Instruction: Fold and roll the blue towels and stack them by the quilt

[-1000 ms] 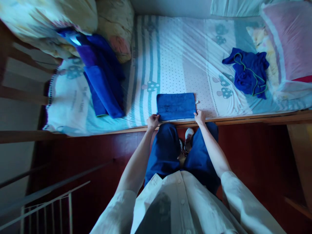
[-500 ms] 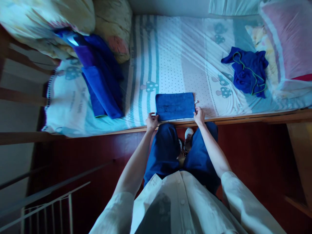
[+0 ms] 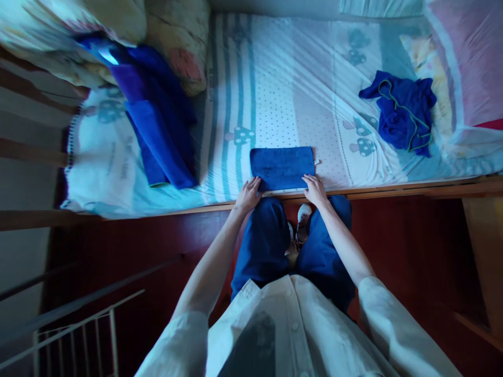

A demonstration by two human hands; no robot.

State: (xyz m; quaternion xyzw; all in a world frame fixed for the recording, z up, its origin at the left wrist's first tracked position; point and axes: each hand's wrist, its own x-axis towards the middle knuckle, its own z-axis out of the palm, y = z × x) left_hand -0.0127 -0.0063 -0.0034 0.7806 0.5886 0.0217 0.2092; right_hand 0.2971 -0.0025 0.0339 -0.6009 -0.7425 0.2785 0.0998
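A folded blue towel [image 3: 282, 166] lies flat on the patterned bed sheet [image 3: 298, 89] close to the bed's near wooden edge. My left hand [image 3: 248, 192] rests on the towel's near left corner with fingers stretched out flat. Over the near right corner lies my right hand [image 3: 314, 188], its fingers also flat on the cloth. Neither hand grips anything.
Folded blue towels [image 3: 157, 131] are stacked at the left of the bed beside pillows [image 3: 176, 36]. A crumpled blue garment [image 3: 403, 112] lies at the right near a pink pillow [image 3: 471, 63]. The wooden bed rail [image 3: 412, 188] runs along the front. A metal rack [image 3: 78, 330] stands lower left.
Both hands have shifted from the towel's outer side edges inward and onto its near corners, with fingers now laid flat. The towel has stayed in place.
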